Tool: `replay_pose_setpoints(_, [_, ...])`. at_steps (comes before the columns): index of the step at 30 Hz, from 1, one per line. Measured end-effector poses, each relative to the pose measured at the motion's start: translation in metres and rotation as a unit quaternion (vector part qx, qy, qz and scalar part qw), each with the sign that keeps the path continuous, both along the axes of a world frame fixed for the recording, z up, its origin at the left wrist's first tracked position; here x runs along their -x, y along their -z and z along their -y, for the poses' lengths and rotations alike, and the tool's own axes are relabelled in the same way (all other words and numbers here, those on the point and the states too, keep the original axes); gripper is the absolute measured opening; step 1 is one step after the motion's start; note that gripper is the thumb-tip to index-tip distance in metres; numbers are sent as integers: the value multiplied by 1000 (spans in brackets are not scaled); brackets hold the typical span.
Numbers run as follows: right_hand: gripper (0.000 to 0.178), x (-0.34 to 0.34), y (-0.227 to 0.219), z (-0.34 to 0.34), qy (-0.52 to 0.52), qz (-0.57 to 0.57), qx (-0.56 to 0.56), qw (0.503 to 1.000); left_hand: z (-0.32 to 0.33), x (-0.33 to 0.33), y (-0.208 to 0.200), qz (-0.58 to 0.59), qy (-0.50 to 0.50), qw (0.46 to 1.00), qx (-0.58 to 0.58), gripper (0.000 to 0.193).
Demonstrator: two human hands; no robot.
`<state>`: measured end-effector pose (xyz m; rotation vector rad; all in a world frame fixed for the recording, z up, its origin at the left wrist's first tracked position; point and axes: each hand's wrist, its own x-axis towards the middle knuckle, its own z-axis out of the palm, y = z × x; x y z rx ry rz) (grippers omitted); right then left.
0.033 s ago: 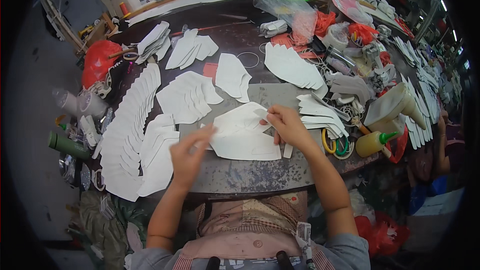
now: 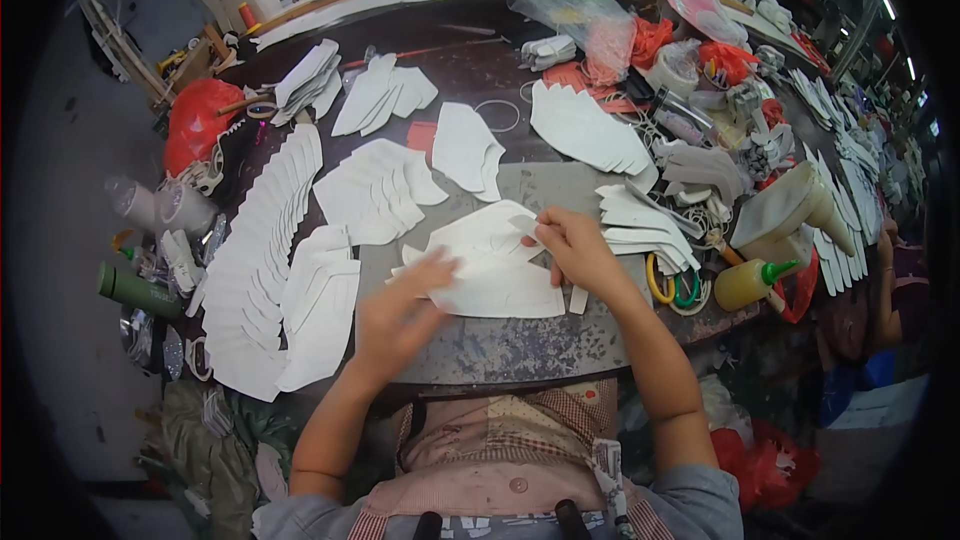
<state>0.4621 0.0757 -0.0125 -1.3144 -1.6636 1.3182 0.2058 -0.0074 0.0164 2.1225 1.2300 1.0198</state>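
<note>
The two hands are apart, both above the middle of the bench (image 2: 480, 365). The left hand (image 2: 400, 310) is blurred, with its fingers stretched over the left part of the white cut pieces (image 2: 500, 290); I cannot tell if it touches them. The right hand (image 2: 578, 255) has bent fingers at the right edge of these pieces, beside a small pale strip (image 2: 522, 225); whether it pinches the strip is not clear.

At the far left there are a red bag (image 2: 200, 120) and a dark green bottle (image 2: 138, 290). Next comes a long fanned row of white pieces (image 2: 250, 290). The cut pieces lie flat in the centre, near the person. To their right are a white stack (image 2: 645, 230), yellow and green handles (image 2: 655, 280), and a yellowish bottle (image 2: 740, 286) with green nozzle.
</note>
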Motion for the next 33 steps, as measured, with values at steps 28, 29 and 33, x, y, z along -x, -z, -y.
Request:
replay_pose_setpoints(28, [15,-14,-64,82,19,17,52,998,91,-14,49,-191,35,979,-64,60])
replay_pose_setpoints(29, [14,-3,-61,81,-17,35,51,998,92,-15,53,-202,27,977,-57,61])
replay_pose_setpoints(33, [15,32,-31,67,-102,81,90,987,93,-21,61,-216,10,975,-42,66])
